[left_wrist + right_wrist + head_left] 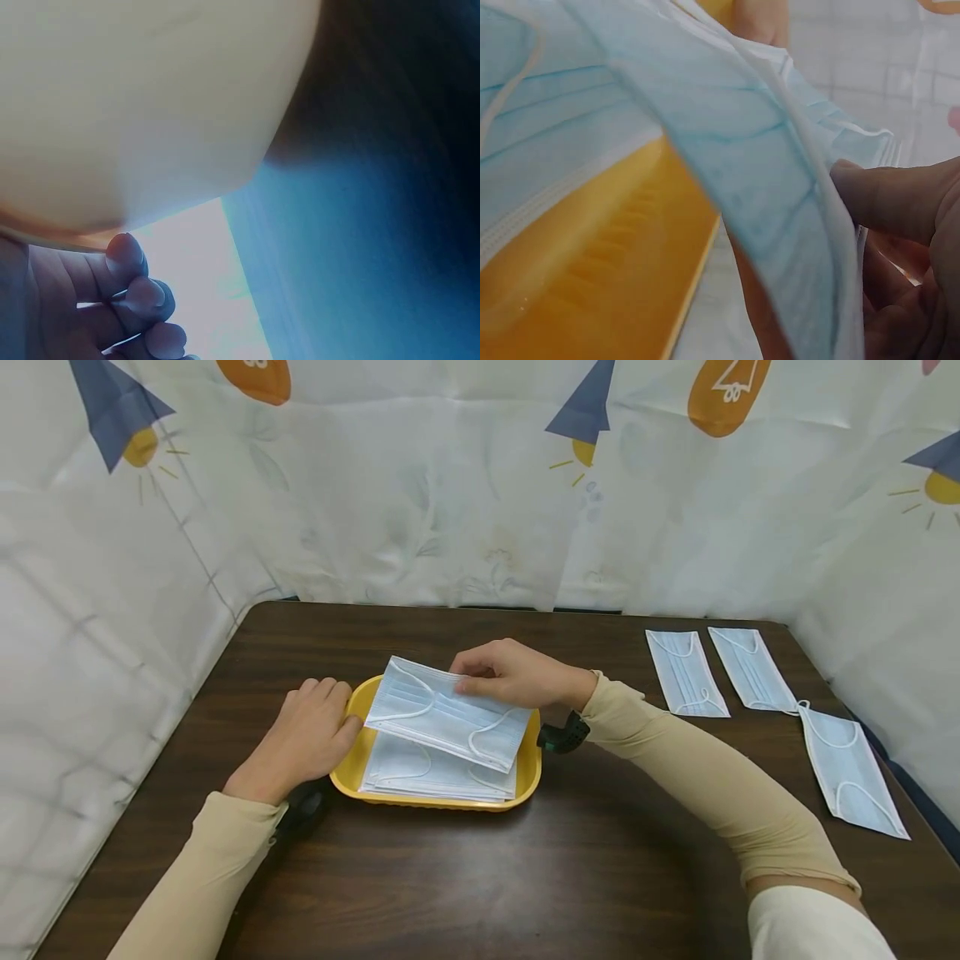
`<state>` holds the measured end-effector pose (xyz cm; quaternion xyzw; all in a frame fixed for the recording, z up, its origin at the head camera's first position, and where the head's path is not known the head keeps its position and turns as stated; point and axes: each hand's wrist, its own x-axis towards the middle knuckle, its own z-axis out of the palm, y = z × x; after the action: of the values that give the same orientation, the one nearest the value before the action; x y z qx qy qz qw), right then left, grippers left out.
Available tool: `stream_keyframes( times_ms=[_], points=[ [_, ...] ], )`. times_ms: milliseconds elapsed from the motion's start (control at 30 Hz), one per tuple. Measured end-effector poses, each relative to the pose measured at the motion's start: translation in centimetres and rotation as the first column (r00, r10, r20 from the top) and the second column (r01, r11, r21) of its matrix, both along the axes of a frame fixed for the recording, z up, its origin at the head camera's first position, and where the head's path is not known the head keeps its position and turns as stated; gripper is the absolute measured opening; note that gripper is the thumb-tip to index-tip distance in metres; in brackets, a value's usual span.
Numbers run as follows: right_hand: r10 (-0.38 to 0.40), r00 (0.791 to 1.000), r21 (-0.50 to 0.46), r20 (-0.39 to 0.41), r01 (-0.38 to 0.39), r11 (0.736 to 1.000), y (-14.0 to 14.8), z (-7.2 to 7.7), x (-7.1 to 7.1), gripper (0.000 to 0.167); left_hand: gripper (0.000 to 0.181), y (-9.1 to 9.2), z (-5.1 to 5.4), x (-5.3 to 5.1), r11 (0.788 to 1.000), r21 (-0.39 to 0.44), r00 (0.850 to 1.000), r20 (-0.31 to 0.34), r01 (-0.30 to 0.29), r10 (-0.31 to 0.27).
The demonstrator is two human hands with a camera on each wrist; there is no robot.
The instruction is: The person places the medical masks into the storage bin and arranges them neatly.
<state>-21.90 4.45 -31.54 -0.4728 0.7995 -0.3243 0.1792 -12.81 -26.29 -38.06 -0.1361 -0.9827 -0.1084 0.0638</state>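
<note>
A yellow tray stands on the table with light blue face masks lying in it. At its left end my left hand holds the rim. In the left wrist view, curled fingers meet the edge of the tray. My right hand pinches a face mask by its upper right edge, tilted over those in the tray. The right wrist view shows the thumb pressed on the mask; whether more than one is held I cannot tell.
Three more masks lie apart on the table's right side: one behind my right forearm, one beside it, and one near the right edge. A patterned white curtain hangs behind the dark wooden table.
</note>
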Motion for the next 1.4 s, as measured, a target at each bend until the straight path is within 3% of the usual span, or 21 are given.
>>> stream_keyframes(
  times_ms=[400, 1133, 1400],
  points=[
    [0.086, 0.996, 0.080, 0.017, -0.088, 0.993, -1.1, -1.2, 0.4, 0.011, 0.019, 0.1, 0.1, 0.1, 1.000, -0.006, 1.000, -0.003, -0.012, 0.012],
    [0.148, 0.988, 0.203, 0.031, -0.151, 0.967, -2.7, -2.6, 0.5, 0.017, 0.019, -0.1, 0.0, 0.1, 1.000, 0.007, 1.000, -0.006, 0.004, -0.004],
    [0.165, 0.983, 0.236, 0.077, -0.179, 0.955, -3.5, -2.9, 0.1, 0.015, 0.020, 0.0, 0.1, 0.2, 1.000, 0.012, 1.000, 0.003, 0.004, -0.004]
  ],
)
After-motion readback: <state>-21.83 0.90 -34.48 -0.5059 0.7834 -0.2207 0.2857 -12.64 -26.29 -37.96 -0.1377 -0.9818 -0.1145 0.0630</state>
